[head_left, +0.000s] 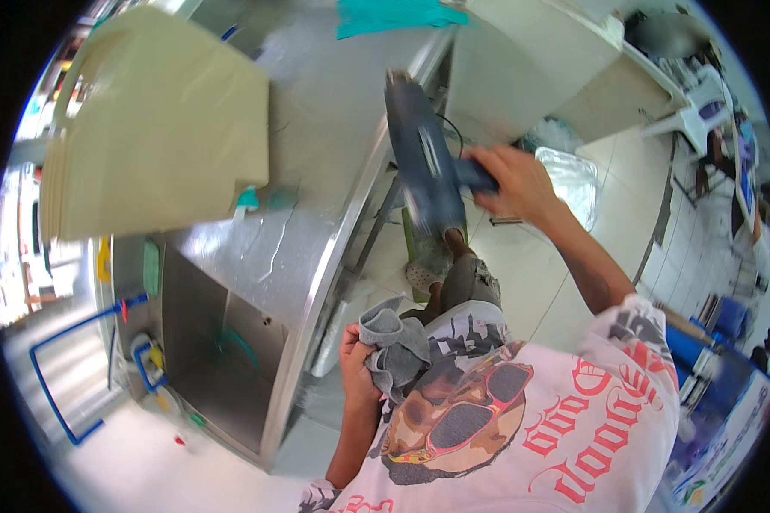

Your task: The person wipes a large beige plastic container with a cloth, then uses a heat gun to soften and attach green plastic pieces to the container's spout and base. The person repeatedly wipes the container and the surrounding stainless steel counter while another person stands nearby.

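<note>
My right hand [518,184] is wrapped round the handle of a dark blue heat gun [421,145]. Its metal nozzle points away from me, over the front edge of the steel table [321,94]; the gun is slightly blurred. Close to my body, my left hand [355,363] grips a bunched grey cloth [396,349]. A stack of tan sheets or bags with a cut-out handle [158,128] occupies the left side of the steel top. Beside its lower corner lies a small teal scrap [247,200].
A steel sink [239,363] is set into the near left end of the table. Teal material [393,17] lies at the far edge. Blue-framed tools [38,376] are at the left. A white plastic chair [700,115] and a foil-like tray [569,179] are to the right.
</note>
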### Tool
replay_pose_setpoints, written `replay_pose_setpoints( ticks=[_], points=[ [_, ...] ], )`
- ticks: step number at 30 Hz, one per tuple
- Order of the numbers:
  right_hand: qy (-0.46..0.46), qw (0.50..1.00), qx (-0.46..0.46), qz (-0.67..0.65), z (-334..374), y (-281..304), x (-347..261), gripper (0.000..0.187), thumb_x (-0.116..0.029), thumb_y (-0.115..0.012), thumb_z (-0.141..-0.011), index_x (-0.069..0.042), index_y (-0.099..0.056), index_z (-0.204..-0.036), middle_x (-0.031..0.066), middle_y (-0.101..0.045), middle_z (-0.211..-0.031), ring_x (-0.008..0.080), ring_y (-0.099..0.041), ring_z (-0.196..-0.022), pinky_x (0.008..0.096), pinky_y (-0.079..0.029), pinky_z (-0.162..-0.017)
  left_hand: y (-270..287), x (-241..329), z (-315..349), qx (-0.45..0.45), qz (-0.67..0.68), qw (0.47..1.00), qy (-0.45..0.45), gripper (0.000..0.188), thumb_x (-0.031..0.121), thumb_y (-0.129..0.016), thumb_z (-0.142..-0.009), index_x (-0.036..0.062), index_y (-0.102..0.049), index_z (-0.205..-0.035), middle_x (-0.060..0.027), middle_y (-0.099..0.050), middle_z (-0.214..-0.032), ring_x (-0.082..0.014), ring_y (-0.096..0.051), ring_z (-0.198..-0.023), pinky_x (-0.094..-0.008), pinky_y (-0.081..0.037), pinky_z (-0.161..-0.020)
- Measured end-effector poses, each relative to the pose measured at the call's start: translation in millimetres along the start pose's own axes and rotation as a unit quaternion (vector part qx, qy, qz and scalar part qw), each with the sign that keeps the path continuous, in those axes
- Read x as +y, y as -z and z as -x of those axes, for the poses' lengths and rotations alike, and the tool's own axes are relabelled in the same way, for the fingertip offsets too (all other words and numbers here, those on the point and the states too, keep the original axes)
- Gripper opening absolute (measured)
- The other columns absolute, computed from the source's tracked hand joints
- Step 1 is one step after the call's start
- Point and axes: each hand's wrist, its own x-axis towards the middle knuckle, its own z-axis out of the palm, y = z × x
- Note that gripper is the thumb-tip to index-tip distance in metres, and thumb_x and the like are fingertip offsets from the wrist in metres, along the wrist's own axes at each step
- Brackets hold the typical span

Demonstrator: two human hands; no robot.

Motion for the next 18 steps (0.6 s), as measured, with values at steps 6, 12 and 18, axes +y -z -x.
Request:
replay_pose_setpoints(
  ticks=[6,12,18],
  points=[
    [0.007,0.986,-0.169,0.01,124,-22,0,0.069,-0.026,-0.081,-0.06,-0.016,-0.059,-0.124,0.0048,-0.061,-0.089,0.026,-0.064,-0.084,0.037,-0.051,-0.073,-4,-3,-16,0.018,-0.082,0.995,0.056,0.019,-0.002,-0.055,-0.082,0.0041,-0.057,-0.1,-0.0062,-0.066,-0.097,-0.0151,-0.063,-0.086,-0.0291,-0.052,-0.082],
    [-0.06,0.968,-0.233,-0.072,48,-190,12,0.049,-0.02,-0.075,-0.07,-0.007,-0.065,-0.116,0.0139,-0.068,-0.097,0.0328,-0.069,-0.092,0.0419,-0.057,-0.075,-24,-8,-24,0.018,-0.118,0.989,0.092,0.023,0.0,-0.056,-0.082,0.0032,-0.057,-0.105,-0.0083,-0.066,-0.103,-0.018,-0.065,-0.093,-0.0316,-0.053,-0.086],
    [-0.177,0.923,-0.341,0.001,-121,-337,37,0.046,-0.025,-0.071,-0.083,-0.004,-0.066,-0.123,0.0188,-0.067,-0.118,0.0329,-0.064,-0.113,0.0523,-0.053,-0.092,-46,2,-13,0.12,-0.18,0.975,0.046,0.039,0.007,-0.051,-0.08,0.0023,-0.057,-0.118,-0.0109,-0.064,-0.112,-0.0223,-0.064,-0.1,-0.0349,-0.053,-0.09]
  ],
)
